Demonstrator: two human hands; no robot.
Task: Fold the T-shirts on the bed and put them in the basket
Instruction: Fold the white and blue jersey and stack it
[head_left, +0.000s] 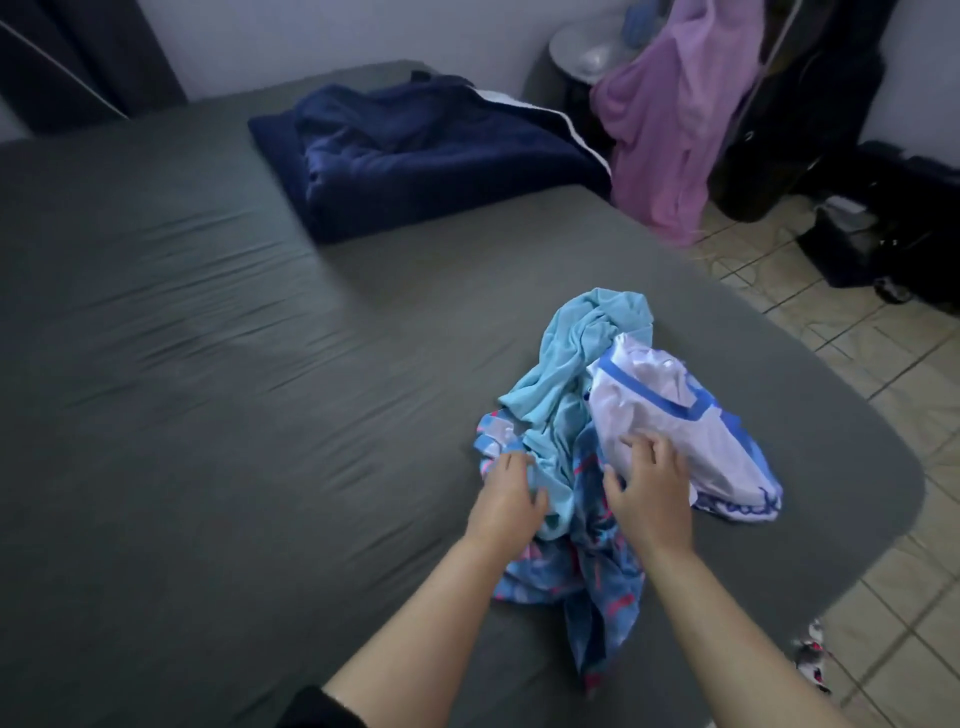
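Observation:
A heap of crumpled T-shirts lies near the right corner of the grey bed (208, 338): a light blue shirt (576, 364), a white shirt with blue trim (675, 415) and a blue shirt with pink print (597, 561) underneath. My left hand (511, 493) grips the light blue fabric at the heap's left side. My right hand (649, 488) rests on the white shirt with its fingers spread and slightly bent. No basket is in view.
A folded navy blanket (426, 156) lies at the far side of the bed. A pink garment (670, 114) hangs at the back right over a tiled floor (857, 364), with dark bags (883, 234) beside it. A small patterned item (813, 654) lies on the floor.

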